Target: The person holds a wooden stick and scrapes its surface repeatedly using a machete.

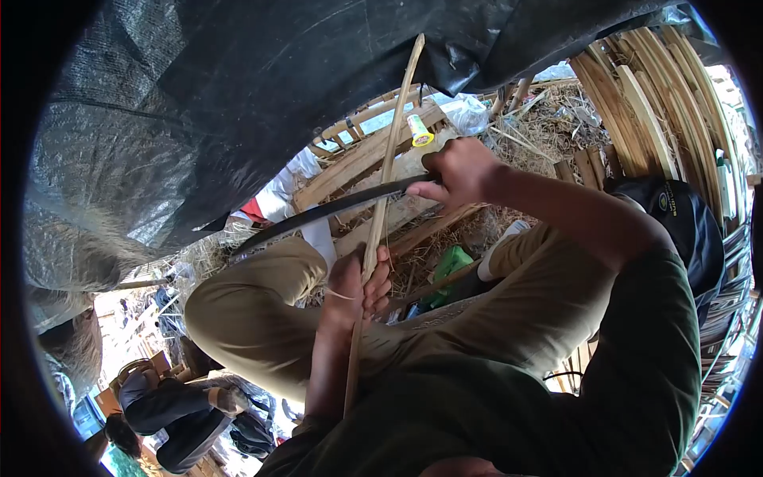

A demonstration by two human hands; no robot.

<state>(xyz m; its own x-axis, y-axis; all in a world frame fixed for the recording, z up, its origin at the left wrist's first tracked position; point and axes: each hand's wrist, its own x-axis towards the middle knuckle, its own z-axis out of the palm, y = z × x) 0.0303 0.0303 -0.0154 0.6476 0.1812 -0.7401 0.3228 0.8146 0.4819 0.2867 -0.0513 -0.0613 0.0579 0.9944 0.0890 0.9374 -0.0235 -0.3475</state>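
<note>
Pale wood forms the long wooden strip [395, 135] that you hold near the middle of the view, above your crossed legs. Your left hand [346, 280] wraps it at the centre, fingers curled round its lower half. Your right hand [462, 171], at 2 o'clock, is clenched on the near end of a dark curved blade [318, 211], probably a machete or similar knife; its handle is hidden in your fist.

The step in hand looks like shaving or trimming the strip: the blade crosses it just above your left hand, but you cannot tell from here whether the edge is biting. The next move probably calls for a firm left grip and a controlled stroke along the wood, the edge angled shallow and directed away from your left fingers.

The strip's long axis runs from about 7 o'clock, where its lower end lies by your forearm, up to a tip just past 12, against the black tarpaulin [278, 87]. The blade lies across it, pointing from your right hand toward 9 o'clock and dipping slightly toward 8. Stacked wooden slats [648, 103] stand at 2 o'clock.
</note>
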